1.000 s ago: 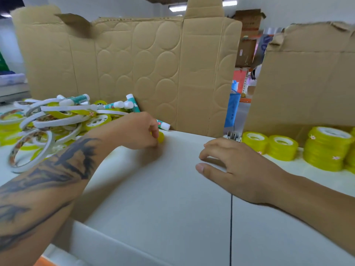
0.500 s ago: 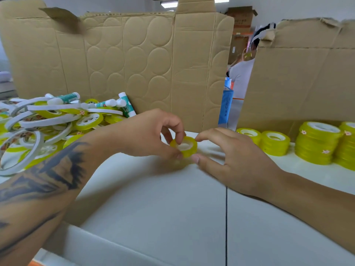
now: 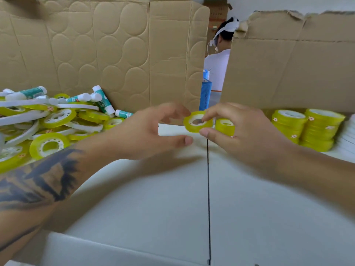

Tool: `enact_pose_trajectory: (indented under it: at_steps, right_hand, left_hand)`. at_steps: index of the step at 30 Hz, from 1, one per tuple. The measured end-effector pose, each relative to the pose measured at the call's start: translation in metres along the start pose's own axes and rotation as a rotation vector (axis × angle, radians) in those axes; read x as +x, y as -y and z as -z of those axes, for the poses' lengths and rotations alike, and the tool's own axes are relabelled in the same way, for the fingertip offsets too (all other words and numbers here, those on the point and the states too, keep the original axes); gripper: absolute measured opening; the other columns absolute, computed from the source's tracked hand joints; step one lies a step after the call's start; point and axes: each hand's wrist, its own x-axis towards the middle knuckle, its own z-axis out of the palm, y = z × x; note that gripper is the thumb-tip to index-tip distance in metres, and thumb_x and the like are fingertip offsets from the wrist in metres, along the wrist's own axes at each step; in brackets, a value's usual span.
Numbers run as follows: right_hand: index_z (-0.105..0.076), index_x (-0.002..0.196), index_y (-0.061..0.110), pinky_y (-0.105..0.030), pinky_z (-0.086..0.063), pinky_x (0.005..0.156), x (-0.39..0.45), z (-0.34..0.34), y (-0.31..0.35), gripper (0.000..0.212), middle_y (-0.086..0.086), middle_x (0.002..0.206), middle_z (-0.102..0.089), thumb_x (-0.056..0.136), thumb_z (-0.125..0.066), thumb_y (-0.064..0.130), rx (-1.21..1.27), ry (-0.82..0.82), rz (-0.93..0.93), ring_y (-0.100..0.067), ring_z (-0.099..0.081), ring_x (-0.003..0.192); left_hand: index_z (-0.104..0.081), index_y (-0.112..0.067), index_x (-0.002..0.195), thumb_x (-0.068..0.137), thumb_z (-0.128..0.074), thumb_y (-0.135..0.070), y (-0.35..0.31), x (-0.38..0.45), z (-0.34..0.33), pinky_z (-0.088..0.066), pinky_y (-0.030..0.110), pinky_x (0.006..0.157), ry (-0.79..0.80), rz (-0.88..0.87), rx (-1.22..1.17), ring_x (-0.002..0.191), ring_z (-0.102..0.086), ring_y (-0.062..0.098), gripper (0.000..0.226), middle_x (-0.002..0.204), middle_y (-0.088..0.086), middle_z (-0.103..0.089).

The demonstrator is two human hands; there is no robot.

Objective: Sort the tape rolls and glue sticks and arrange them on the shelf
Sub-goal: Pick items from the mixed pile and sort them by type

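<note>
White shelf surface [image 3: 153,217] nearest, dark seam [image 3: 208,198] running front to back just right of centre. Tattooed left forearm [image 3: 38,179] in from lower left, bare right forearm [image 3: 317,179] in from the right; both blurred.

Mid-frame, above the shelf: small yellow tape roll [image 3: 197,121], white core, hole facing the camera, tilted slightly. Pinched by right hand [image 3: 245,135], thumb under the roll's lower right edge, index on its upper right rim, other fingers curled behind. Left hand [image 3: 146,135] just beside the roll on its left, fingers spread and loosely bent, holding nothing; thumb tip below the roll, apart from it. Upper fingertips close to the roll's left rim; contact cannot be told through blur.

Directly behind the right hand's fingers: another yellow roll [image 3: 224,125] on the shelf, partly hidden.

Left side: loose pile [image 3: 48,123] of yellow rolls and flat white rings, tangled. Glue sticks [image 3: 103,102], white caps with green labels, lying on top and along the pile's back edge, one leaning against the cardboard.

Right side: stacked yellow rolls [image 3: 307,127], two neat columns side by side against the right cardboard. White stack [image 3: 348,139] at the frame edge, too cropped to identify.

Behind: embossed cardboard panel [image 3: 105,50] upright on the left, plain torn cardboard [image 3: 288,70] on the right, gap between. Through the gap: blue carton [image 3: 205,95], person in white top [image 3: 217,68] facing away, white head strap.
</note>
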Motion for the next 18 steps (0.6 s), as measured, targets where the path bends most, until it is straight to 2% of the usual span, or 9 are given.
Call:
enact_pose_trajectory:
  at_steps: [4,6,9,13,18]
  right_hand:
    - [-0.063,0.110,0.030,-0.037,-0.046,0.088,-0.011,0.030,-0.026,0.031,0.009,0.105,-0.064,0.092,-0.053,0.053,-0.274,0.043,-0.126,-0.019,-0.059,0.097]
    - [-0.062,0.111,0.025,-0.041,-0.045,0.089,-0.017,0.038,-0.039,0.033,0.012,0.097,-0.059,0.094,-0.051,0.052,-0.361,0.022,-0.179,-0.019,-0.057,0.092]
    - [-0.060,0.110,0.025,-0.043,-0.040,0.095,-0.023,0.042,-0.052,0.029,0.009,0.092,-0.059,0.097,-0.051,0.049,-0.467,0.010,-0.249,-0.024,-0.059,0.094]
    - [-0.056,0.110,0.029,-0.049,-0.034,0.104,-0.026,0.043,-0.058,0.027,0.005,0.105,-0.066,0.099,-0.047,0.051,-0.538,0.047,-0.327,-0.024,-0.059,0.108]
    - [-0.053,0.110,0.031,-0.053,-0.030,0.106,-0.024,0.037,-0.060,0.025,0.008,0.104,-0.065,0.099,-0.044,0.052,-0.605,0.050,-0.356,-0.021,-0.058,0.110]
  left_hand:
    - [-0.040,-0.054,0.144,0.078,-0.045,-0.082,-0.014,-0.002,-0.018,-0.036,0.024,0.111,0.205,0.052,0.176,0.132,-0.045,-0.002,0.072,0.143,-0.030,-0.049]
    - [-0.032,-0.054,0.151,0.078,-0.035,-0.085,-0.020,-0.003,-0.025,-0.022,0.024,0.120,0.322,0.087,0.176,0.144,-0.029,-0.002,0.080,0.156,-0.029,-0.035]
    - [-0.017,-0.065,0.151,0.076,-0.022,-0.090,-0.017,-0.005,-0.031,-0.003,0.035,0.127,0.454,0.105,0.245,0.152,-0.004,-0.004,0.079,0.164,-0.029,-0.015]
    - [-0.001,-0.074,0.144,0.067,-0.012,-0.100,-0.010,-0.005,-0.032,0.001,0.042,0.127,0.512,0.077,0.363,0.154,0.006,0.001,0.081,0.168,-0.025,-0.001]
    - [0.000,-0.074,0.144,0.064,-0.010,-0.101,-0.012,-0.004,-0.031,0.001,0.039,0.127,0.522,0.067,0.378,0.154,0.006,0.000,0.085,0.168,-0.024,0.001]
